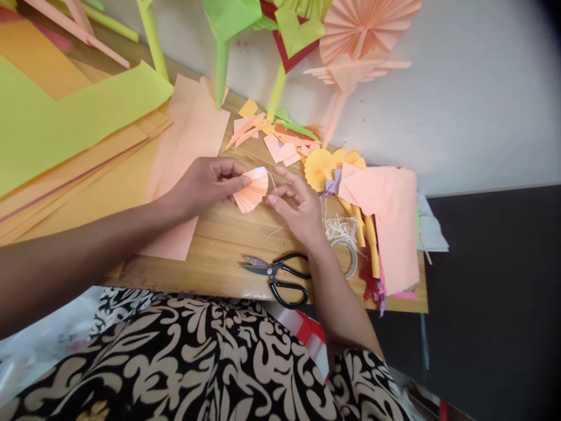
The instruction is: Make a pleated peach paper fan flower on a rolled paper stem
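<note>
My left hand (205, 184) pinches a pleated peach paper fan (251, 189) over the wooden table (219, 257). My right hand (297, 202) is just right of the fan, its fingers pinched on a thin pale thread (272, 180) that runs by the fan's edge; a loose end (274, 233) trails on the wood below. Black-handled scissors (278, 275) lie near the table's front edge, below both hands.
Large sheets of orange, green and peach paper (79, 146) cover the left. A coil of pale thread (344, 237), yellow pleated rosettes (322, 166), peach sheets (392, 216) and scraps lie on the right. Paper flowers (363, 29) on stems lean against the wall behind.
</note>
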A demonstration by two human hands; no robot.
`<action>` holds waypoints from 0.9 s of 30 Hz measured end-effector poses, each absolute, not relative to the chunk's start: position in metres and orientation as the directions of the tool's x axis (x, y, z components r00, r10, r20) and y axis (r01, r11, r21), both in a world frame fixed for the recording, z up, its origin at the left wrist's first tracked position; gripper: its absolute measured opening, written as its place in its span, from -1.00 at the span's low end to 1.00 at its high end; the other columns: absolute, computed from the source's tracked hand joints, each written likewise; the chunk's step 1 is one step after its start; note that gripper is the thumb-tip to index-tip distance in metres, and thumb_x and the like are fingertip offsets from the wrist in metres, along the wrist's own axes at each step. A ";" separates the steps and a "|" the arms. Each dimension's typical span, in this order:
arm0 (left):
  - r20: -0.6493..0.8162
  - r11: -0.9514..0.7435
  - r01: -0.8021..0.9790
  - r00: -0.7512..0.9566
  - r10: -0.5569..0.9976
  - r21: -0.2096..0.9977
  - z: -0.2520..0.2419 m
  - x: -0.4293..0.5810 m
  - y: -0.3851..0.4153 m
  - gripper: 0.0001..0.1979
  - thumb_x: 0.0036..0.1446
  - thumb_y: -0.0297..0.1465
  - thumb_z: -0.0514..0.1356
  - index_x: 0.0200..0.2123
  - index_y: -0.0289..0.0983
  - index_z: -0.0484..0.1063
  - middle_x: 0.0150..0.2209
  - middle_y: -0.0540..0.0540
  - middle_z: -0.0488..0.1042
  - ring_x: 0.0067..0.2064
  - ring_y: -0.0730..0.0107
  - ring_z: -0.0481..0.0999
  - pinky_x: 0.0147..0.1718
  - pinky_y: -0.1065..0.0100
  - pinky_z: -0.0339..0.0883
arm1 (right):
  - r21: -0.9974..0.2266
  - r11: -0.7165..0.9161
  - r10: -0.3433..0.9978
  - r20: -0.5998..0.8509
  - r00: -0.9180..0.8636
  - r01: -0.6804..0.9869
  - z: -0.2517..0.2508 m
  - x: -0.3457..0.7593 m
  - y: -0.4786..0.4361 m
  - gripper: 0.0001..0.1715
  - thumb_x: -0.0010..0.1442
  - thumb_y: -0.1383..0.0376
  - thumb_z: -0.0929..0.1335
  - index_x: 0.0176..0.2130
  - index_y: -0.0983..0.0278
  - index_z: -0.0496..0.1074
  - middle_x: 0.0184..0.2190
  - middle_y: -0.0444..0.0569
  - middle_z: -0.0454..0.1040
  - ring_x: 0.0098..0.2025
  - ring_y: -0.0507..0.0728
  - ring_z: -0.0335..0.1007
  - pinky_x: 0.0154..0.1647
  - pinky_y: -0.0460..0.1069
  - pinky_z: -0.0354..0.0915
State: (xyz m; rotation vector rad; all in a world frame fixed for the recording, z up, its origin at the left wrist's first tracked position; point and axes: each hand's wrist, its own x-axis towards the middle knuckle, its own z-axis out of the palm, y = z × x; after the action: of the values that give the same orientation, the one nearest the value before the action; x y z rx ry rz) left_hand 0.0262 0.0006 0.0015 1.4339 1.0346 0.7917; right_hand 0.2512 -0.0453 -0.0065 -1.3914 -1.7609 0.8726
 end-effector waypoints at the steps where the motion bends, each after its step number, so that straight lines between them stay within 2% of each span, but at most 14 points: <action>1: -0.089 0.037 0.143 0.376 0.922 0.989 0.001 0.026 0.001 -0.83 0.15 -0.28 0.31 -0.36 -0.27 0.54 -0.51 0.04 0.52 -0.53 0.54 0.41 -0.50 0.47 0.30 | -0.805 0.207 0.978 0.167 -0.123 0.556 -0.005 0.254 -0.044 -0.47 0.35 0.10 0.38 0.26 0.09 0.35 -0.26 -0.12 0.62 -0.18 0.16 0.56 0.05 0.17 0.45; 3: -0.082 0.044 0.113 0.361 0.929 0.993 0.000 0.027 0.001 -0.86 0.17 -0.32 0.30 -0.37 -0.27 0.50 -0.52 0.04 0.51 -0.53 0.53 0.43 -0.48 0.45 0.34 | -0.672 0.253 0.957 0.281 -0.077 0.696 -0.002 0.260 -0.043 -0.54 0.38 0.14 0.33 0.23 0.08 0.37 -0.18 -0.07 0.62 -0.05 0.21 0.53 0.17 0.25 0.37; 5: -0.073 0.049 0.079 0.347 0.935 0.996 -0.001 0.027 0.001 -0.87 0.18 -0.35 0.30 -0.37 -0.27 0.46 -0.51 0.04 0.51 -0.51 0.51 0.46 -0.44 0.43 0.38 | -0.543 0.302 0.924 0.368 -0.102 0.783 0.003 0.263 -0.043 -0.57 0.40 0.12 0.30 0.22 0.08 0.37 -0.06 0.00 0.61 0.06 0.27 0.48 0.24 0.32 0.28; 8: -0.071 0.068 0.020 0.340 0.938 0.997 -0.003 0.029 0.001 -0.82 0.18 -0.32 0.32 -0.36 -0.26 0.41 -0.49 0.03 0.52 -0.51 0.47 0.49 -0.41 0.38 0.43 | -0.476 0.364 0.893 0.423 -0.154 0.800 0.008 0.258 -0.046 -0.66 0.42 0.08 0.28 0.10 0.12 0.42 0.00 0.04 0.58 0.09 0.29 0.45 0.23 0.30 0.25; 11: -0.062 0.089 -0.059 0.356 0.932 0.994 -0.007 0.030 0.002 -0.74 0.16 -0.24 0.38 -0.34 -0.25 0.39 -0.46 0.03 0.54 -0.49 0.44 0.51 -0.41 0.35 0.45 | -0.533 0.384 0.897 0.408 -0.168 0.754 0.008 0.248 -0.049 -0.75 0.41 0.09 0.29 -0.17 0.16 0.47 -0.22 -0.03 0.60 -0.11 0.20 0.49 0.09 0.19 0.29; 14: -0.029 0.084 -0.135 0.370 0.929 0.987 -0.012 0.032 0.003 -0.69 0.14 -0.18 0.40 -0.31 -0.24 0.39 -0.40 0.01 0.55 -0.45 0.43 0.53 -0.39 0.33 0.47 | -0.677 0.351 0.935 0.290 -0.204 0.647 0.004 0.241 -0.048 -0.76 0.34 0.11 0.37 -0.31 0.19 0.45 -0.39 -0.13 0.54 -0.32 0.09 0.42 -0.12 0.07 0.30; 16: -0.007 0.072 -0.153 0.390 0.921 0.986 -0.015 0.033 0.003 -0.70 0.15 -0.18 0.38 -0.30 -0.24 0.39 -0.36 -0.01 0.55 -0.42 0.41 0.55 -0.37 0.30 0.49 | -0.756 0.292 0.956 0.222 -0.191 0.586 0.002 0.238 -0.048 -0.77 0.29 0.14 0.38 -0.37 0.20 0.41 -0.44 -0.16 0.49 -0.38 0.06 0.35 -0.22 0.02 0.27; 19: 0.063 0.001 -0.148 0.429 0.901 0.989 -0.019 0.035 0.002 -0.70 0.09 -0.25 0.39 -0.25 -0.24 0.37 -0.31 -0.03 0.54 -0.33 0.35 0.58 -0.32 0.30 0.49 | -0.796 0.217 0.975 0.152 -0.160 0.565 -0.001 0.236 -0.048 -0.75 0.28 0.18 0.34 -0.43 0.19 0.34 -0.47 -0.18 0.43 -0.40 0.04 0.29 -0.27 -0.01 0.23; 23: 0.155 -0.174 0.015 0.387 0.909 0.985 -0.023 0.035 0.002 -0.59 -0.01 -0.39 0.39 -0.08 -0.22 0.39 -0.26 0.00 0.50 -0.24 0.30 0.56 -0.25 0.31 0.43 | -0.773 0.219 0.971 0.112 -0.211 0.595 -0.005 0.236 -0.045 -0.77 0.25 0.20 0.34 -0.44 0.20 0.34 -0.46 -0.16 0.45 -0.38 0.05 0.30 -0.28 -0.01 0.21; 25: 0.148 -0.221 0.170 0.359 0.922 0.960 -0.022 0.032 0.001 -0.47 -0.01 -0.43 0.38 0.07 -0.19 0.39 -0.37 0.07 0.42 -0.31 0.33 0.49 -0.27 0.32 0.38 | -0.745 0.231 0.967 0.103 -0.235 0.626 -0.004 0.241 -0.042 -0.82 0.24 0.26 0.34 -0.41 0.22 0.39 -0.44 -0.15 0.49 -0.38 0.05 0.32 -0.26 -0.01 0.22; 27: 0.130 -0.241 0.292 0.353 0.927 0.926 -0.018 0.029 0.000 -0.37 0.02 -0.45 0.38 0.18 -0.16 0.34 -0.49 0.14 0.30 -0.38 0.37 0.42 -0.28 0.35 0.33 | -0.667 0.245 0.964 0.088 -0.251 0.704 0.002 0.249 -0.042 -0.89 0.21 0.35 0.34 -0.36 0.23 0.46 -0.39 -0.12 0.56 -0.35 0.07 0.37 -0.23 0.00 0.23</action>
State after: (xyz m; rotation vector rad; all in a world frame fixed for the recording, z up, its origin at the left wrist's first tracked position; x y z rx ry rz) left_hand 0.0288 -0.0004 -0.0179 1.7380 1.0861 0.9088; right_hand 0.2491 -0.0418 0.0016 -1.5170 -2.0337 0.7023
